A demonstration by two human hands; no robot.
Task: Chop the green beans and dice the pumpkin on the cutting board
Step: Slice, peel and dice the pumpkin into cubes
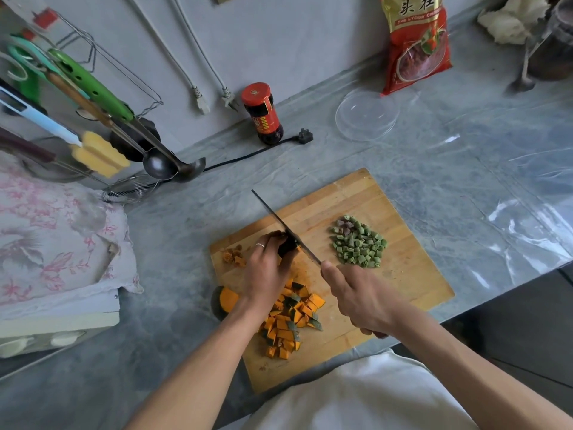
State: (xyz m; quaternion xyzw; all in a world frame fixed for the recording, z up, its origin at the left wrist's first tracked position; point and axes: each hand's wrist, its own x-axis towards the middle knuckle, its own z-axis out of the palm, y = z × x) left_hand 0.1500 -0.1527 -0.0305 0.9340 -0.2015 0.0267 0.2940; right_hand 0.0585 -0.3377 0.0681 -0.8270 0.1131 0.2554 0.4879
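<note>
On a wooden cutting board (400, 274), taken here as the landmark, a pumpkin wedge (224, 301) lies at its left edge and diced pumpkin (290, 318) is heaped on its near-centre. A sauce jar (263, 114), holding dark contents, stands well beyond the board, with a clear plastic lid (367, 116) to its right. The left hand (268, 268) curls its fingers over a dark-skinned pumpkin piece (286, 246) at mid-board. The right hand (362, 297) wraps closed around the handle of a knife (285, 226), blade against that piece. Chopped green beans (359, 242) sit piled on the board's right.
</note>
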